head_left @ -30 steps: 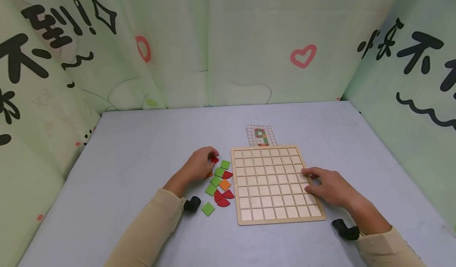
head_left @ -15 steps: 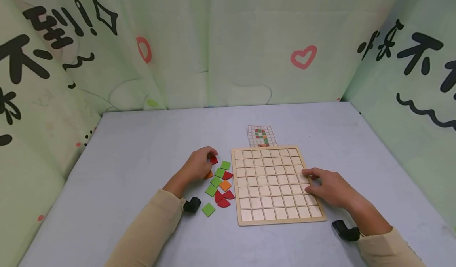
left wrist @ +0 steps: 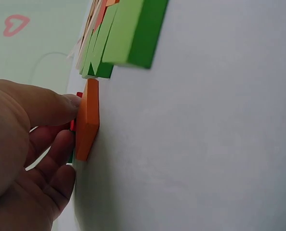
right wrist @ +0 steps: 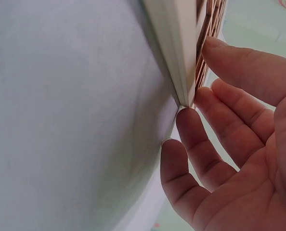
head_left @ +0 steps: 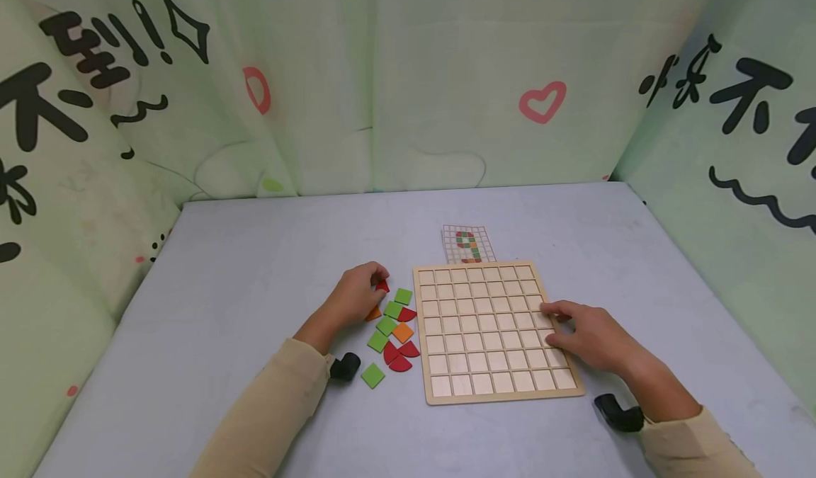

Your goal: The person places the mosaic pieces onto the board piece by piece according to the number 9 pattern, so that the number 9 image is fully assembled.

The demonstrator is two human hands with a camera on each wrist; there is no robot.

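Observation:
In the head view my left hand point(head_left: 355, 295) is at the far end of a cluster of coloured pieces. Its thumb and fingertips pinch a red quarter-circle tile point(head_left: 382, 285), which they partly cover. Close under that hand lies an orange tile point(left wrist: 88, 120), large in the left wrist view, with the red tile mostly hidden behind it. My right hand point(head_left: 594, 331) rests on the right edge of a wooden grid board point(head_left: 503, 397). Its thumb lies over the frame, and loosely bent fingertips touch the board's side in the right wrist view.
Several green square tiles point(head_left: 377, 341), more red quarter-circle tiles point(head_left: 400, 363) and another orange tile point(head_left: 403, 332) lie left of the board. A printed grid card point(head_left: 451, 241) with a coloured pattern sits behind it. Patterned curtains point(head_left: 446, 95) surround the white table point(head_left: 268, 251).
The red tile has turned slightly between the left fingers. The right hand and the board have stayed in place.

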